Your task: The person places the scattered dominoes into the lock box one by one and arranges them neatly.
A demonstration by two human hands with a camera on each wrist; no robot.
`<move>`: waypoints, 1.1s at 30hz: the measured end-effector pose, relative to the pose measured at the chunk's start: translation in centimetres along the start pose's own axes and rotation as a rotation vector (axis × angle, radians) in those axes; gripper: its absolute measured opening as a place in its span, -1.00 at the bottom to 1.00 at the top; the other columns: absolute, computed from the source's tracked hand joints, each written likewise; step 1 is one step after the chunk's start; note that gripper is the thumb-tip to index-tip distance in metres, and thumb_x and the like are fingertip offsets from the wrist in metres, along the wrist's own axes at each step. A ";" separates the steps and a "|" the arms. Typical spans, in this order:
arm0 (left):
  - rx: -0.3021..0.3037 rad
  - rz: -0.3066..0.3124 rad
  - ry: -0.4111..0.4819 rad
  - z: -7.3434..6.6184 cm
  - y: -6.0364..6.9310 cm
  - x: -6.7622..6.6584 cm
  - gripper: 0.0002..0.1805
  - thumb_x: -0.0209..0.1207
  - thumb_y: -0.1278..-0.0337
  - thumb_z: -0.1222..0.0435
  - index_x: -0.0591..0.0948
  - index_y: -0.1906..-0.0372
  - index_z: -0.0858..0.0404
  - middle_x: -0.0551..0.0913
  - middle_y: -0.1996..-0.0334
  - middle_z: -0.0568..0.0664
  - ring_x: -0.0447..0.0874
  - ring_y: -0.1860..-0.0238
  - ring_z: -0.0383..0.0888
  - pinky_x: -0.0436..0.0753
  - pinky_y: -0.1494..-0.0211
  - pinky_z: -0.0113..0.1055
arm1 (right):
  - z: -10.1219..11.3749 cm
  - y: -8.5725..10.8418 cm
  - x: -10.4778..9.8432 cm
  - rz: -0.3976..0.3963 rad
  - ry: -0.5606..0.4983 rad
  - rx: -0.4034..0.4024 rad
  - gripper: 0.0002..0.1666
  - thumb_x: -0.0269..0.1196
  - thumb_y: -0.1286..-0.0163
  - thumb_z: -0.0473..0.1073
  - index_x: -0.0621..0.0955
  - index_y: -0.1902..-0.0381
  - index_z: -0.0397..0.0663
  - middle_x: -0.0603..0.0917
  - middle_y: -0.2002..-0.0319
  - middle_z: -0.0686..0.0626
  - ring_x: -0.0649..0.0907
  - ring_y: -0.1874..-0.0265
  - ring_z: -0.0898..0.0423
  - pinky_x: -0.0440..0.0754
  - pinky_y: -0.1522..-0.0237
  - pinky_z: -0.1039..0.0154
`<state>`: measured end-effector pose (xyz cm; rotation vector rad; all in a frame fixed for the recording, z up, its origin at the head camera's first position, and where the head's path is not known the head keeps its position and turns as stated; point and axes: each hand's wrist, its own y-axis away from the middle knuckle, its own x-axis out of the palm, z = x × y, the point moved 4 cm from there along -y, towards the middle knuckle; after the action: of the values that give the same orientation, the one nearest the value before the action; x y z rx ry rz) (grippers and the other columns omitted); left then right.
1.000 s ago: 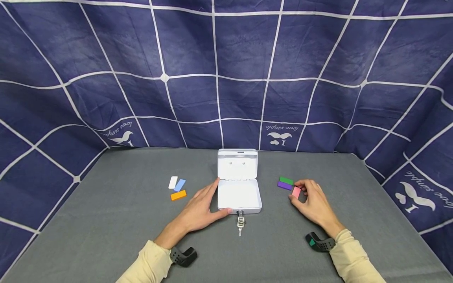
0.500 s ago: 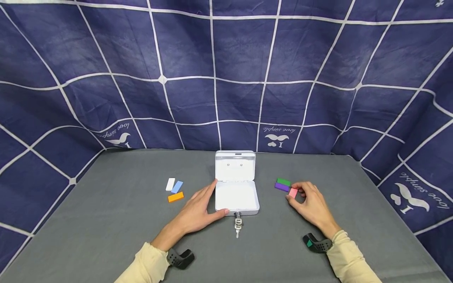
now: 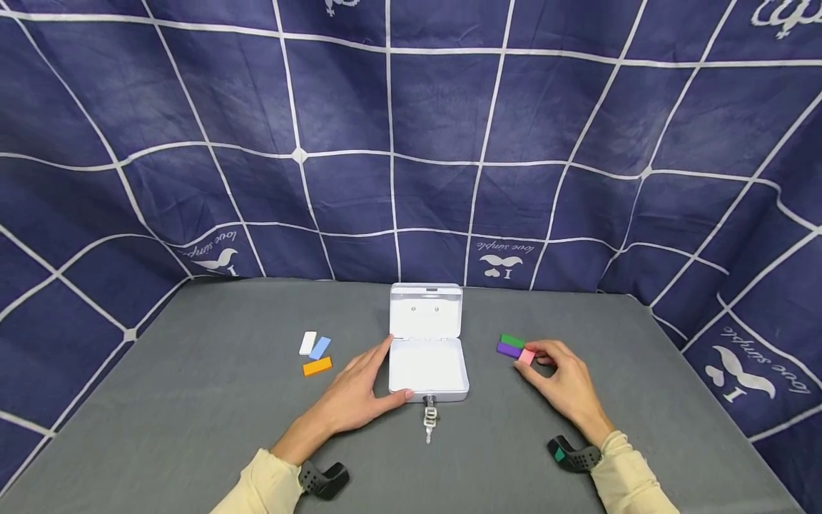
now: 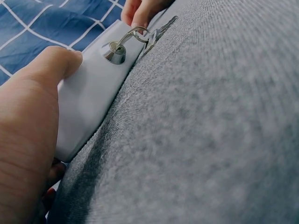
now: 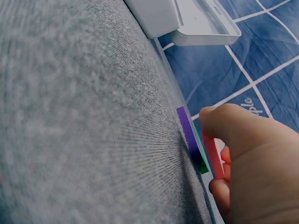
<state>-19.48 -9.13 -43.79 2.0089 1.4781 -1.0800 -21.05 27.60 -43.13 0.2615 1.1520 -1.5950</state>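
A navy curtain with white grid lines and upside-down lettering hangs behind and beside the grey cloth-covered table.

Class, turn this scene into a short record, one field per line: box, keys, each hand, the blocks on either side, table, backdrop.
Box: white box, lid raised at the back
Keys: keys at the lock on the box's front
Left hand: left hand touches the box's left side and front edge
Right hand: right hand pinches the pink block beside the purple one
Left blocks: white block, blue block, orange block
Right blocks: green block, purple block, pink block
Table: grey table
Backdrop: blue cloth with white lines
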 end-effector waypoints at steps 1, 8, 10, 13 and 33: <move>0.000 0.000 0.002 0.0 0.0 0.0 0.15 0.26 -0.15 -0.35 0.05 -0.68 0.07 0.22 -0.61 0.00 0.23 -0.57 0.11 0.29 -0.53 0.14 | 0.0 0.0 0.0 -0.001 -0.005 0.007 -0.61 0.58 -0.17 -0.10 0.76 0.05 -0.04 0.73 0.12 0.03 0.72 0.24 0.20 0.50 0.11 0.60; -0.002 0.002 -0.003 0.2 0.2 0.2 0.14 0.26 -0.16 -0.34 0.06 -0.68 0.07 0.22 -0.61 -0.03 0.23 -0.57 0.09 0.28 -0.54 0.12 | 0.4 0.0 0.1 -0.004 -0.051 0.031 -0.61 0.58 -0.17 -0.11 0.77 0.04 -0.01 0.75 0.11 0.04 0.75 0.22 0.18 0.52 0.09 0.61; 0.007 -0.005 -0.003 0.2 0.2 0.1 0.13 0.27 -0.16 -0.33 0.07 -0.67 0.09 0.23 -0.60 -0.01 0.25 -0.56 0.11 0.30 -0.53 0.14 | 0.6 0.0 0.1 -0.001 -0.061 0.032 -0.61 0.58 -0.18 -0.11 0.77 0.03 -0.01 0.76 0.11 0.05 0.75 0.21 0.18 0.53 0.08 0.60; 0.020 -0.015 -0.005 0.1 0.3 0.0 0.12 0.28 -0.17 -0.31 0.10 -0.67 0.12 0.25 -0.59 0.01 0.27 -0.55 0.13 0.30 -0.52 0.15 | 1.0 -0.1 0.2 0.004 -0.075 0.031 -0.60 0.59 -0.17 -0.11 0.77 0.02 0.00 0.76 0.10 0.04 0.76 0.21 0.17 0.54 0.09 0.60; 0.019 -0.015 -0.011 0.0 0.0 0.0 0.12 0.26 -0.17 -0.33 0.10 -0.67 0.09 0.28 -0.58 0.02 0.26 -0.55 0.13 0.32 -0.51 0.14 | 4.9 -2.5 1.6 0.069 -0.186 -0.085 -0.59 0.61 -0.12 -0.16 0.77 0.04 0.02 0.75 0.10 0.09 0.76 0.18 0.08 0.59 0.05 0.58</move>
<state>-19.45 -9.14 -43.83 2.0042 1.4844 -1.1136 -21.95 22.62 -40.45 0.0938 1.0529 -1.4732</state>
